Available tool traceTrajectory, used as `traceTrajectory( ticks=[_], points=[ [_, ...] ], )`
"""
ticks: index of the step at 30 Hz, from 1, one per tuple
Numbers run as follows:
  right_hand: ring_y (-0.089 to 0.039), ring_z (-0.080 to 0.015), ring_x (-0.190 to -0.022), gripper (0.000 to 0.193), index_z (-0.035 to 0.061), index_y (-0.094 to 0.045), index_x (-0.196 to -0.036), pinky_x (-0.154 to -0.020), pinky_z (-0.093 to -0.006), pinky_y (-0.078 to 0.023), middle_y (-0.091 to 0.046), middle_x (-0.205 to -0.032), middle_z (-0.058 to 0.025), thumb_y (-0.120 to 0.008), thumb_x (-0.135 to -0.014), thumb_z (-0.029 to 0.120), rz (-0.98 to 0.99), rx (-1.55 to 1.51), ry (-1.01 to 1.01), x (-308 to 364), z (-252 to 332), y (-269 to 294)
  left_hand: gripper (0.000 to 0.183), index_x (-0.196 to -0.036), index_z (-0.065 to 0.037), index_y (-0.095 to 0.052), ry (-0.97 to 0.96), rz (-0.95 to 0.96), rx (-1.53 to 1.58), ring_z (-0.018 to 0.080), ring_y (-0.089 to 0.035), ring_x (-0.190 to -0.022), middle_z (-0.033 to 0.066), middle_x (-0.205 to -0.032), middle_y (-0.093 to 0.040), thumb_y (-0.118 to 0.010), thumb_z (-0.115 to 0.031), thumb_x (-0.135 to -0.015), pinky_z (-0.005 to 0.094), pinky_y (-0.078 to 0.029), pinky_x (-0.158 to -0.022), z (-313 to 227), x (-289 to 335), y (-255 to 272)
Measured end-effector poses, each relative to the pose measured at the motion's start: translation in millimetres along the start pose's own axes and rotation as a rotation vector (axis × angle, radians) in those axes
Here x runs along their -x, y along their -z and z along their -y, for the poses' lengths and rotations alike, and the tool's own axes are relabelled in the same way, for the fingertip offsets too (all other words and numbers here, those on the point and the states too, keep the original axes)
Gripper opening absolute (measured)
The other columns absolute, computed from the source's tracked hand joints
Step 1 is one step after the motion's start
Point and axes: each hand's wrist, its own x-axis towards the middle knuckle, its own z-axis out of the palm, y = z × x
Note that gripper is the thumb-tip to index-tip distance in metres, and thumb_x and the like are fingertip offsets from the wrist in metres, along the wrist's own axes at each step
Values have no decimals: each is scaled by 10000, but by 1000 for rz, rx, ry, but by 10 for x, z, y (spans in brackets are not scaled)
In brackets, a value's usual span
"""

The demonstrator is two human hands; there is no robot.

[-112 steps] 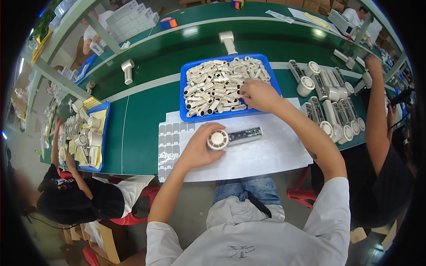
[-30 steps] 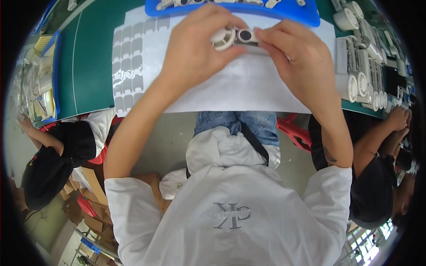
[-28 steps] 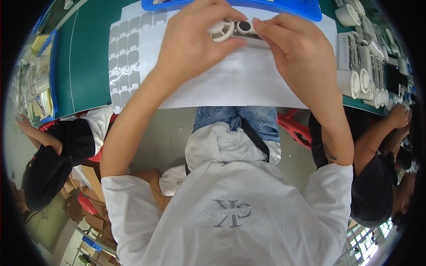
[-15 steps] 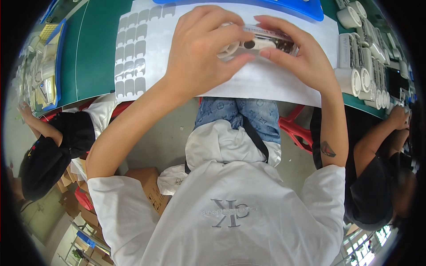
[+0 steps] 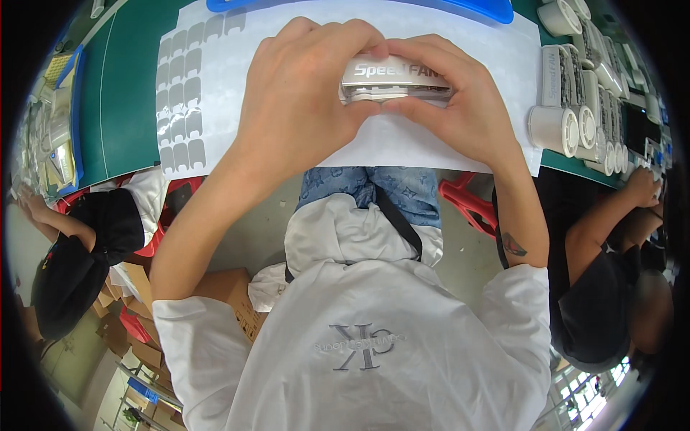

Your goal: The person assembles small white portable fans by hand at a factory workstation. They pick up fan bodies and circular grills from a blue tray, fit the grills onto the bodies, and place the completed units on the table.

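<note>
Both my hands hold a white portable fan body (image 5: 395, 77) over a white sheet. Its pale printed side faces up, and a narrow gap with dark parts runs along the edge nearest me. My left hand (image 5: 305, 90) wraps the left end, thumb on the near edge and fingers over the far side. Gripping the right end is my right hand (image 5: 467, 93), its thumb close to the left one. My hands hide both ends of the fan body. Several grey stickers (image 5: 177, 97) lie in rows on the white sheet (image 5: 424, 147), left of my left hand.
A blue tray (image 5: 481, 10) sits at the far edge. Several similar white fan bodies (image 5: 564, 131) stand at the right on the green table (image 5: 129, 93). Another blue-rimmed tray (image 5: 76, 118) holds parts at far left. Co-workers sit on either side, a person's hand (image 5: 642, 188) at right.
The fan body has turned from showing its inner parts to showing its printed side. My left fingers have closed around it, and both thumbs now press its near edge.
</note>
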Motion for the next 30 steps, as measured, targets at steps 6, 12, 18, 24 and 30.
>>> traceTrajectory(
  ticks=[6,12,18,24,30],
  points=[
    [-569,-297,-1020,539,50,-573,-1247,-860,-370,-478,-616,-1137,-109,-764,-748,121,-93,234,238,28,-100,-68,486,-1049,-118,-656,-50,-33,-84,241,-592,-873,26,-968,-686,-833,-53,-600,347,-505,-766,-53,-52,8],
    [-598,-281,-981,488,59,-628,-1185,-843,-352,-494,-647,-1072,-98,-784,-727,126,-116,133,140,9,-66,-106,490,-1043,-125,-662,-33,-59,-58,225,-597,-854,23,-925,-690,-840,-63,-591,340,-504,-774,-17,-37,-18],
    [-643,-240,-923,431,44,-677,-1095,-831,-316,-509,-670,-1037,-88,-806,-693,132,-8,-174,-206,-71,10,-14,467,-1016,-110,-671,69,-88,-11,213,-598,-859,21,-909,-689,-863,-114,-590,330,-501,-778,-80,-35,-51],
    [-608,-274,-1004,473,57,-643,-1176,-865,-342,-496,-644,-1095,-113,-769,-735,174,-62,8,18,4,-74,-76,462,-1028,-120,-675,101,-33,-22,217,-586,-872,19,-924,-687,-871,-195,-617,336,-493,-789,-7,-31,-8],
    [-603,-273,-948,453,89,-642,-1199,-830,-359,-496,-605,-1046,-97,-740,-768,189,-83,17,104,43,-82,-33,428,-1015,-122,-675,7,-33,-29,221,-589,-878,15,-952,-681,-861,-214,-641,333,-492,-797,-67,-19,44]
  ],
)
